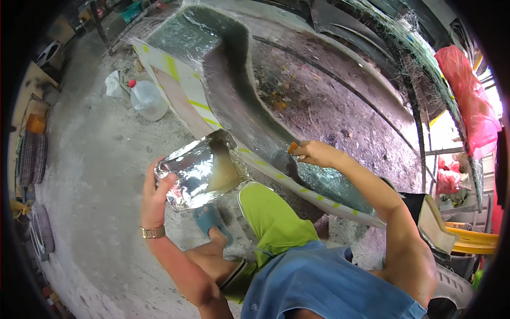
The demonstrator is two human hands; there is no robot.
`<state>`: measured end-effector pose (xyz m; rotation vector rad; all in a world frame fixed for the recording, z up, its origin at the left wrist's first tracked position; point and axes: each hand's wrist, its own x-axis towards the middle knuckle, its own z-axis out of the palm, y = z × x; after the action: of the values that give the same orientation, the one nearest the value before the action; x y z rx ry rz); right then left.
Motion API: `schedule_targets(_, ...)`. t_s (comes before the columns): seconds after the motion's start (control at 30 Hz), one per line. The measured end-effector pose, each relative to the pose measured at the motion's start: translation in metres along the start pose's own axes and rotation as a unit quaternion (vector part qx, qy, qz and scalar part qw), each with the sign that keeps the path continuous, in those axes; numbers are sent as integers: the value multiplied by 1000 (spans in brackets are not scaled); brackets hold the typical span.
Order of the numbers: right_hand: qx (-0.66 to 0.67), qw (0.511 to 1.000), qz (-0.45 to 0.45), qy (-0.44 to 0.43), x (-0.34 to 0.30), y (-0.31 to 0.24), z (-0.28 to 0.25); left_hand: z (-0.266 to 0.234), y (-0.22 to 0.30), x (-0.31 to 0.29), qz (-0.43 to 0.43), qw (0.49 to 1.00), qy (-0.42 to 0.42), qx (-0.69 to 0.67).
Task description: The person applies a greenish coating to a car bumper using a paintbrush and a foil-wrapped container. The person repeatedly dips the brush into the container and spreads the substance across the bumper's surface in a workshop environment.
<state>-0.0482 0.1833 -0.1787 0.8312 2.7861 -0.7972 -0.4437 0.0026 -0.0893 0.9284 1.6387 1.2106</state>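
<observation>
A shallow tray lined with foil (194, 173) is tilted in my left hand (155, 194), whose thumb lies over its near left rim. Some cloudy yellowish liquid (226, 171) pools at the tray's right end. My right hand (319, 153) is closed round a small orange-handled tool (292, 148), apparently a brush; its working end is mostly hidden. That hand is over a long curved mould (234, 101), just above its glossy, wet-looking surface. Greenish glass-fibre mat (332, 186) lines the mould's near end, and loose fibres stick out at its far end.
Yellow-green tape strips mark the mould's pale side (199, 105). A clear jug with a red cap (147, 100) stands left of it. Tyres (33, 158) line the left wall. At right are a ragged fibre panel (425, 64), a red plastic bag (466, 101) and a yellow part (473, 240).
</observation>
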Motion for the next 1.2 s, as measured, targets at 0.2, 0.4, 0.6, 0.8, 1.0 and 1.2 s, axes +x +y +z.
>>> schedule_targets(0.2,224,952,-92,190,107,0,-50,4,-4,9,25,1000,3,17)
schedule_targets(0.4,388,830,-134,378,127,-60,-116,-7,-4,2,4,1000,15,10)
schedule_targets(0.6,41,928,-154,338,116,-22,-51,-7,-5,1,-3,1000,17,15)
schedule_targets(0.8,-196,948,-136,209,54,13,16,-1,7,-1,-1,999,11,35)
schedule_targets(1.0,-250,962,-81,81,-25,28,32,0,-3,7,-3,1000,-18,23)
schedule_targets(1.2,-202,979,10,7,-66,14,18,-3,-5,4,0,999,-23,29)
